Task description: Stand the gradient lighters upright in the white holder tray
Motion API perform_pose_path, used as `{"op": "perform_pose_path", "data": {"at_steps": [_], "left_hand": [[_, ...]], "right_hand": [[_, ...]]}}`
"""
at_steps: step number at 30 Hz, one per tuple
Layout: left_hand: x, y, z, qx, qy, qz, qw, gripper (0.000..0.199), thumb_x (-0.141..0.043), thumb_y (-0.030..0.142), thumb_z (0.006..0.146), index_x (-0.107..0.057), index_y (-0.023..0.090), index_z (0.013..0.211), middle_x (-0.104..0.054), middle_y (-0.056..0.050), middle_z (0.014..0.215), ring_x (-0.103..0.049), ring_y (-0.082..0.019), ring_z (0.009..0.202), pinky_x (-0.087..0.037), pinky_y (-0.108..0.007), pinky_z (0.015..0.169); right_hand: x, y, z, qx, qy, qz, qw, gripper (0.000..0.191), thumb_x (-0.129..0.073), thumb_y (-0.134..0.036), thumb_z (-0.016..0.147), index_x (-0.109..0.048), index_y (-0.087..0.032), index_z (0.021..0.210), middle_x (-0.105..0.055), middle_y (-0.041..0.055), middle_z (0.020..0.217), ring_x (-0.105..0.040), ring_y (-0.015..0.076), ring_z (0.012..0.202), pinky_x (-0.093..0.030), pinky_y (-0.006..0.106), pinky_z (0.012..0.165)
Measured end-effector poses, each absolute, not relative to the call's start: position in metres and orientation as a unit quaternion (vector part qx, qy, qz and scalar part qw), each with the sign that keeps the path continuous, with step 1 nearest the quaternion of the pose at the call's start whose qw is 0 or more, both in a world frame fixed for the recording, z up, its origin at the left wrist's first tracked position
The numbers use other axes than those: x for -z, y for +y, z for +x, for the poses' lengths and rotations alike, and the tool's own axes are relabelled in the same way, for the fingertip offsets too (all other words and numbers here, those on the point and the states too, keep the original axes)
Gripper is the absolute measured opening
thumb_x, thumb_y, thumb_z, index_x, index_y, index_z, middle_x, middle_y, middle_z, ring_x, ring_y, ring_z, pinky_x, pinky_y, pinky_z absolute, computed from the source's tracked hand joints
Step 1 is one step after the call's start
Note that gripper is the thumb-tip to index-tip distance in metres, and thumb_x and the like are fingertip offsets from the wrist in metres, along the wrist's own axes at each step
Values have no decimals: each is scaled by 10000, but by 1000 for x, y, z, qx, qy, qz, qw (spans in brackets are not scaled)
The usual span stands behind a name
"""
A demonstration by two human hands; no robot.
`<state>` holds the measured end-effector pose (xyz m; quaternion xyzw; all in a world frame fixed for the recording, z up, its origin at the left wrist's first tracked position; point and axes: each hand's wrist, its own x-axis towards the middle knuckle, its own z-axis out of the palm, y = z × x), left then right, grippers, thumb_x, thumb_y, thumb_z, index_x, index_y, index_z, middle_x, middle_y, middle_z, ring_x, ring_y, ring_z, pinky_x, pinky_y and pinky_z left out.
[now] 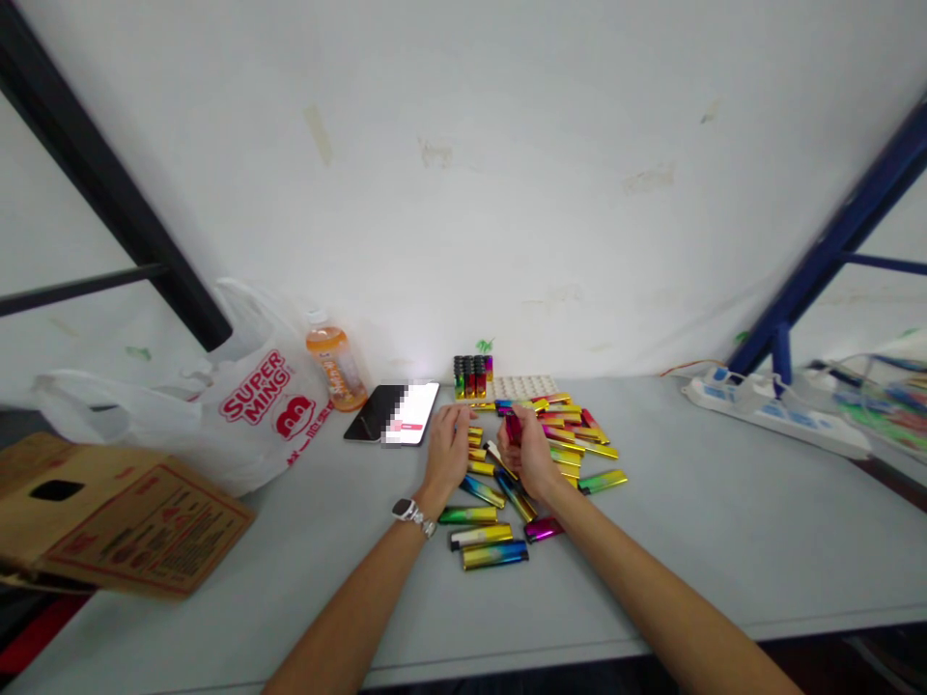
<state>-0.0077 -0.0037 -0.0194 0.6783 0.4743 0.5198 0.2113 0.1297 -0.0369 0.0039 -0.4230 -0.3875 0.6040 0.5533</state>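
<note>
My right hand [534,449] is closed around a magenta lighter [513,428], above a loose heap of lighters. To its left, my left hand [450,446] rests at the edge of the heap with its fingers stretched forward; its fingertips are partly hidden. Shiny lighters in yellow, green, blue and pink lie about both hands, among them a yellow-blue lighter [495,555] nearest me and a green-yellow lighter [603,482] at the right. Behind the hands is a white tray [532,386] with rows of holes. Several lighters [470,377] stand upright at its left end.
A tablet [373,415] lies left of my left hand, with an orange drink bottle [337,362] behind it. Farther left are a white plastic bag [253,415] and a cardboard box [145,526]. A power strip [774,415] lies at the right, by a blue post [832,232].
</note>
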Motion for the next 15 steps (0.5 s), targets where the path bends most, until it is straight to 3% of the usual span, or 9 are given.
{"op": "perform_pose_path", "data": {"at_steps": [5, 15], "left_hand": [[20, -4, -7, -517, 476, 680, 209, 360, -340, 392, 1002, -612, 219, 841, -637, -52, 933, -583, -217, 984, -440, -380, 943], [18, -4, -7, -514, 478, 680, 214, 370, -338, 402, 1004, -613, 219, 838, -630, -44, 934, -579, -211, 982, -435, -363, 934]], "right_hand": [[-8, -39, 127, -601, -356, -436, 567, 504, -388, -587, 838, -426, -220, 495, -330, -54, 363, -232, 74, 320, -144, 215, 346], [-13, -45, 121, -608, -341, -421, 581, 443, -383, -483, 807, -439, -208, 464, -280, -60, 369, -223, 69, 334, -127, 213, 365]]}}
